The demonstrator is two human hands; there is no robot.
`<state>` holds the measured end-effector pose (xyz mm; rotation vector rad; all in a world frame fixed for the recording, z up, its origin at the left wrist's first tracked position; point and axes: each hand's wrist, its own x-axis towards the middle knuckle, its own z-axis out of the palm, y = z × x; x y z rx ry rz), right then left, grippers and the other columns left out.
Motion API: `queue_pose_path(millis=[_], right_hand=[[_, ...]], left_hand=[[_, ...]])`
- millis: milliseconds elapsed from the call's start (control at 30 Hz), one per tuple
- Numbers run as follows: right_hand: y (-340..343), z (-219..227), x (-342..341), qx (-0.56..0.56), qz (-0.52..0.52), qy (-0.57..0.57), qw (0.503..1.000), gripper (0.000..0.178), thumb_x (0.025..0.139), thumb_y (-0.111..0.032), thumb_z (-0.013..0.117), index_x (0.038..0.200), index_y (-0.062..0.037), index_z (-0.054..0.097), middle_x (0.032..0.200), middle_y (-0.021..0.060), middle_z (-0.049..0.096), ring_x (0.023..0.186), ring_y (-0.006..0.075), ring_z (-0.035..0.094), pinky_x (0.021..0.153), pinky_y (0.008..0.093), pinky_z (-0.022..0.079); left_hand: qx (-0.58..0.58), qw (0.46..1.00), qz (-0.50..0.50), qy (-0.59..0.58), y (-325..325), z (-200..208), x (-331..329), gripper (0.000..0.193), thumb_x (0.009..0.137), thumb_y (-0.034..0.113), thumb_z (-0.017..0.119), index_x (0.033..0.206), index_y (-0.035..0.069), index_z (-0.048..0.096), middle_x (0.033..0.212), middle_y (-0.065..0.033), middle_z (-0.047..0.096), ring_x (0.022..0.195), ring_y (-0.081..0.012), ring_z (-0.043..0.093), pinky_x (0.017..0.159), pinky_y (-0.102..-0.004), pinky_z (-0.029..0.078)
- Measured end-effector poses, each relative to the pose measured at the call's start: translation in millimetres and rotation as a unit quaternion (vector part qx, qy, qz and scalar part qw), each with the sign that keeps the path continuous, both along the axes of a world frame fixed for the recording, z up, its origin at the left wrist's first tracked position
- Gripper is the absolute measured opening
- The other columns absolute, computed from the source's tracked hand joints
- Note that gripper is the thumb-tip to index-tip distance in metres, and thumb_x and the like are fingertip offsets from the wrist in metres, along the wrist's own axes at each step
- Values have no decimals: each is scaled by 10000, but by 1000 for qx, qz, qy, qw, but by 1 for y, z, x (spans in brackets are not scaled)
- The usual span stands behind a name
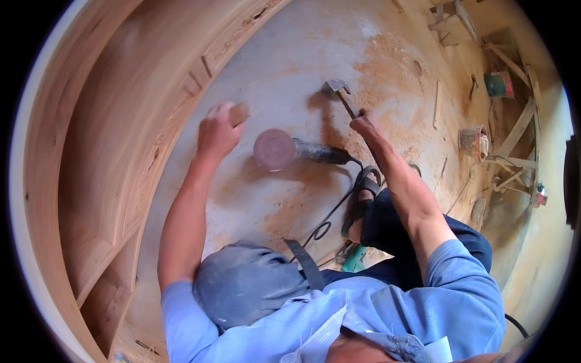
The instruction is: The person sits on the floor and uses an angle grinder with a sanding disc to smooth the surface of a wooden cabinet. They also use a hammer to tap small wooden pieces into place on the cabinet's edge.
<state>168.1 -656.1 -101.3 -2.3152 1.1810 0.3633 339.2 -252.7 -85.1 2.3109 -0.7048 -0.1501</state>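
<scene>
My left hand [218, 134] is closed round a small wooden block [239, 114], close to the edge of a large wooden furniture piece [115, 121] on the left. In my right hand [365, 124] is the handle of a hammer [342, 97], its metal head pointing away from me, over the floor. Between my arms lies an angle grinder [321, 151] with a round reddish-brown sanding disc [275, 149] facing up. Its black cord [331, 213] runs back toward my feet.
Dust covers the concrete floor [284, 66]. Beside my sandalled foot [367, 184] a green object [354, 259] is partly hidden. Along the right wall stand a green-and-red tin [499, 85], a bucket [472, 143] and a wooden frame [518, 130]. A thin wood strip [437, 104] lies nearby.
</scene>
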Motion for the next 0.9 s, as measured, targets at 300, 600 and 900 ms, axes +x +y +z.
queue_pose_path(millis=[300, 600, 900], right_hand=[[31, 183, 147, 75, 268, -618, 735, 134, 886, -162, 684, 1008, -107, 690, 890, 77, 694, 836, 250, 677, 713, 394, 546], [53, -42, 183, 15, 157, -452, 878, 155, 867, -100, 700, 1009, -43, 673, 880, 86, 672, 795, 183, 627, 722, 338, 511], [164, 158, 140, 305, 326, -288, 847, 179, 814, -10, 767, 959, -38, 666, 780, -14, 644, 720, 74, 588, 642, 251, 469]], left_hand=[[222, 955, 126, 150, 131, 53, -105, 370, 717, 140, 723, 1080, 70, 719, 1045, -202, 718, 1008, -402, 677, 861, -492, 536], [-127, 828, 429, 339, 228, 84, -172, 167, 786, 189, 715, 768, 29, 756, 695, -91, 695, 688, -175, 674, 672, -313, 535], [-379, 708, 504, 317, 232, 83, -201, 291, 867, 171, 726, 1109, 11, 701, 966, -59, 721, 850, -210, 680, 759, -390, 546]])
